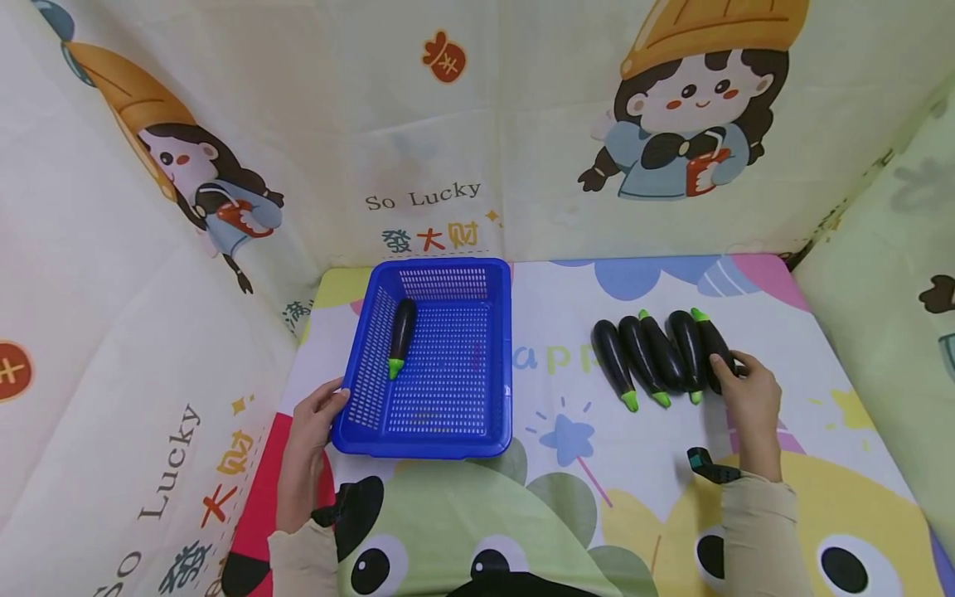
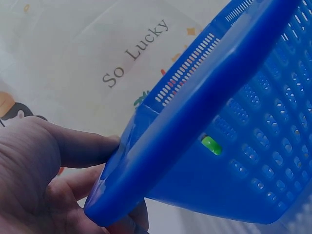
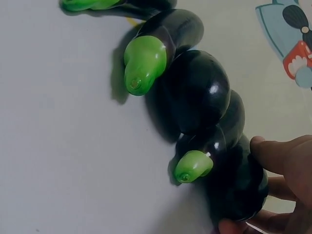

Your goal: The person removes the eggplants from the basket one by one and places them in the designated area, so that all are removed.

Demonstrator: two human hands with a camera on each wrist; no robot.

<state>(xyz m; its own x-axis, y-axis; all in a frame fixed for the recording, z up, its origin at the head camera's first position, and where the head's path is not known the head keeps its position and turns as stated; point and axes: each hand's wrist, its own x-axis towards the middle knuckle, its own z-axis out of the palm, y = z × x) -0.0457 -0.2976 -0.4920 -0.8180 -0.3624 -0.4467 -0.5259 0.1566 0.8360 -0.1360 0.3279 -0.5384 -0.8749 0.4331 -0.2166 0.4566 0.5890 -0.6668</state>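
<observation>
A blue plastic basket (image 1: 455, 444) rests on the table with one dark eggplant (image 1: 404, 327) lying inside, its green stem end toward the person. My left hand (image 1: 313, 439) grips the basket's left rim near the front corner; in the left wrist view the thumb lies on the outer edge and fingers go beneath. To the right, several dark eggplants lie side by side in a row. My right hand (image 1: 752, 398) holds the rightmost eggplant (image 1: 714, 344) by its near end, thumb on one side and fingers curled round the other, as the right wrist view shows.
The leftmost eggplant (image 1: 613, 356) of the row lies some way right of the basket. A printed cloth (image 1: 559, 514) covers the table. Patterned sheets (image 1: 522, 166) stand as walls behind and at both sides.
</observation>
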